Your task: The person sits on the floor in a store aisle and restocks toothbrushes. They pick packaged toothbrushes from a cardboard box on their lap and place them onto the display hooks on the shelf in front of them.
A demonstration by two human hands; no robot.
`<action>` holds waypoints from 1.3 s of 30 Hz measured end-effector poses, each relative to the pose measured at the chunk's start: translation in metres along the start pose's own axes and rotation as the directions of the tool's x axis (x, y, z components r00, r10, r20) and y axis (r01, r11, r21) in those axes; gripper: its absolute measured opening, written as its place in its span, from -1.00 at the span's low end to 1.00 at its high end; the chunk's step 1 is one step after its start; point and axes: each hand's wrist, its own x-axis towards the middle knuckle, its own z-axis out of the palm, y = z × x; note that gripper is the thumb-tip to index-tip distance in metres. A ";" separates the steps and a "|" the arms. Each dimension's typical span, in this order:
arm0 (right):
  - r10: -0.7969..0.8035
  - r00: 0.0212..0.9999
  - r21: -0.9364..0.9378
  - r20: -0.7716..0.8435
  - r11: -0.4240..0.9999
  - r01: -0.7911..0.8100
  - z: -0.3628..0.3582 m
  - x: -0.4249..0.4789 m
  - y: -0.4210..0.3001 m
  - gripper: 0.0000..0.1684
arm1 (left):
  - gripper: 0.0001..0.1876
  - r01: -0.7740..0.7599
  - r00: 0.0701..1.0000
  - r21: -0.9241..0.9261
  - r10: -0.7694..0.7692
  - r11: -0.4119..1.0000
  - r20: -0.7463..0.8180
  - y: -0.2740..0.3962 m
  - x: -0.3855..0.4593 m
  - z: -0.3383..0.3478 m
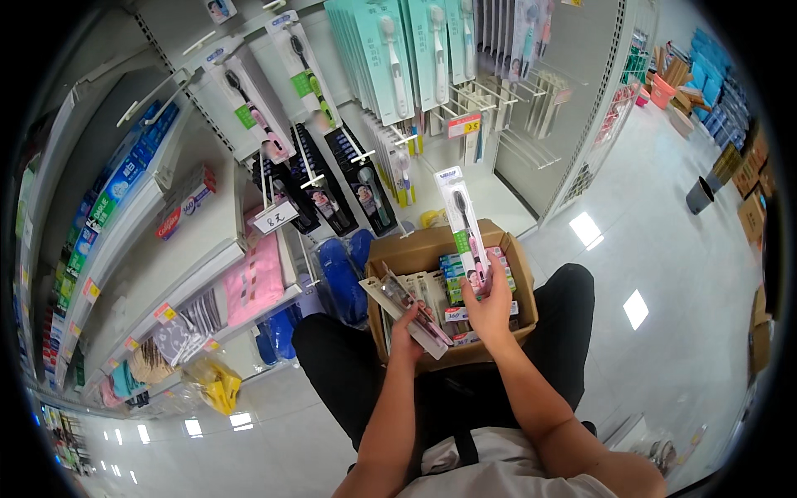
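Observation:
My right hand (489,305) holds up a packaged toothbrush (464,227), pink-handled with dark bristles, on a white and green card. In my left hand (411,327) are several packaged toothbrushes (398,305), tilted, with a pale card back facing out. Both hands are over an open cardboard box (526,274) between my knees. Inside it lie more carded packs (429,286), green toothpaste boxes (453,274) and red-and-white toothpaste boxes (457,314). Ahead, a similar pink toothbrush pack (249,106) and a green one (305,71) hang from display hooks.
Mint-coloured toothbrush packs (389,56) and black packs (324,187) hang on the rack. Shelves at left carry toothpaste boxes (118,187) and pink towels (254,277). Blue slippers (342,280) lie beside the box. A dark bucket (700,195) stands on the tiled floor at right.

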 end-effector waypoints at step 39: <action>-0.338 0.939 0.122 -0.065 0.931 0.343 0.087 0.129 -0.210 -0.38 | -0.57 -0.087 0.996 -0.031 0.088 0.996 0.036 0.011 0.003 0.008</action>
